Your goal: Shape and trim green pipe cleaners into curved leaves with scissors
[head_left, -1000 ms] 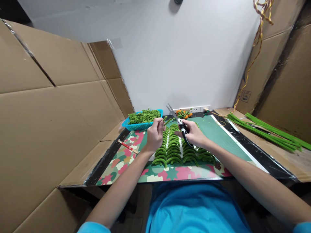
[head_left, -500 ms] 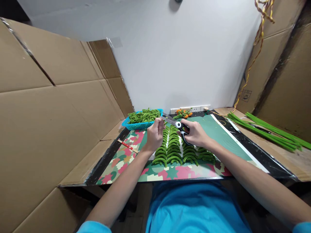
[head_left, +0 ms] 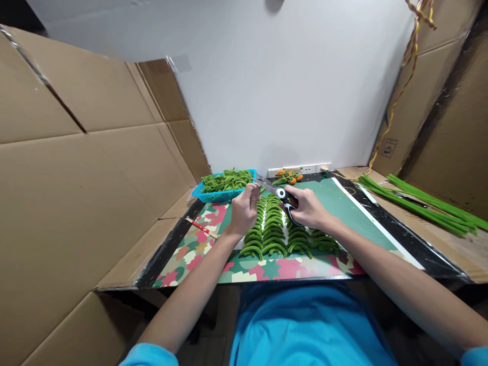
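Note:
My right hand (head_left: 307, 207) grips black-handled scissors (head_left: 281, 194), whose blades point left and stand apart. Close by the blades, my left hand (head_left: 244, 209) is closed in a pinch. A bit of green fuzzy pipe cleaner (head_left: 263, 189) shows at its fingertips; the rest is hidden by the fingers. Below both hands, curved green pipe-cleaner pieces (head_left: 273, 235) lie in several columns over white strips on the table mat. My right hand and forearm cover part of the columns on the right.
A blue basket (head_left: 223, 196) heaped with green pieces stands at the back left. Orange-and-green pieces (head_left: 290, 177) lie by a power strip (head_left: 310, 168). Long green stems (head_left: 430, 206) rest on the right. A red-wrapped stick (head_left: 202, 228) lies on the patterned mat (head_left: 183, 256). Cardboard walls (head_left: 95, 168) flank the table.
The view has shifted slightly. Both hands keep nearly the same pose, and the scissor blades look a little closer together than before.

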### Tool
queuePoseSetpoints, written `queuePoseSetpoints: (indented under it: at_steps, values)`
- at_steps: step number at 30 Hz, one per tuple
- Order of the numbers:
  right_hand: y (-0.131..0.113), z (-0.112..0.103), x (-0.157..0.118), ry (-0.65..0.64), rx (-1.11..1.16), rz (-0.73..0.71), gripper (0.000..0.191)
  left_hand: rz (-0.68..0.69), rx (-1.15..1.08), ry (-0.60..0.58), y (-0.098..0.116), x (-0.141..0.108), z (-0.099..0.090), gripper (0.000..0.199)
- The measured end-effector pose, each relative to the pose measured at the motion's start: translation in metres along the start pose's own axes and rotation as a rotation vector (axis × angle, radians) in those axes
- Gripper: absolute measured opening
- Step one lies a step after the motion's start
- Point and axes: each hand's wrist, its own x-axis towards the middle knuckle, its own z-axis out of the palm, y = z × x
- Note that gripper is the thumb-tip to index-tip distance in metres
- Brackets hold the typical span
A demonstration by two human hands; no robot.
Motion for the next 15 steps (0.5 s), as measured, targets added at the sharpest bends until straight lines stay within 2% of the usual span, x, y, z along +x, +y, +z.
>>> queuePoseSetpoints:
  at_steps: [8,15]
  values:
    - [-0.0008,0.0016,-0.0006,0.013,-0.015,0.029,0.022,0.039,0.051,0.01,0.0015,0.0016,-0.0003,0.024]
    - [-0.0044,-0.0013,-0.0013,0.032,-0.027,0.032,0.026,0.096,0.13,-0.029,0.0022,0.0009,-0.0018,0.02]
